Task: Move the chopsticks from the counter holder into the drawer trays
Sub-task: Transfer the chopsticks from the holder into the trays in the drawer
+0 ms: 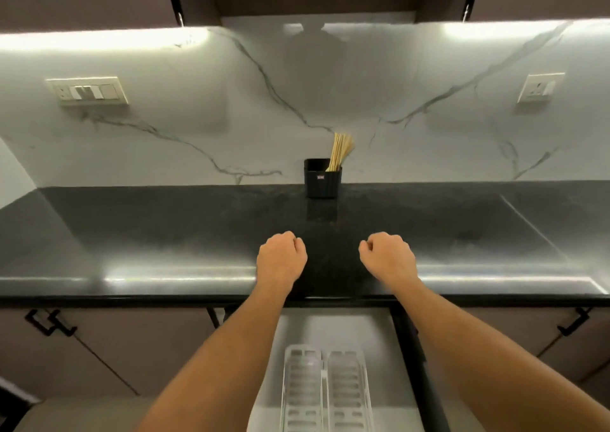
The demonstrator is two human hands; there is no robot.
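**Both hands hovering in fists over the desk, chopsticks waiting in the holder**

The left hand and the right hand are reaching forward at the centre of the frame, side by side but well apart, over the front part of the black desk. Each hand is showing its back to the camera, with the fingers curling into a loose fist and holding nothing. Whether the hands are touching the surface cannot be told.

The chopsticks are standing as a pale bundle in the black holder, leaning toward the right and fanning out at the top. The holder is sitting upright at the back of the desk, just above the centre of the frame, close to the white marble wall.

At the bottom centre of the frame, below the desk edge and between the 2 forearms, the drawer is standing open. In it, 2 clear slotted trays are lying side by side, running lengthwise toward the camera, with nothing visible in them.

A switch plate is showing on the wall at the upper left and a socket at the upper right.
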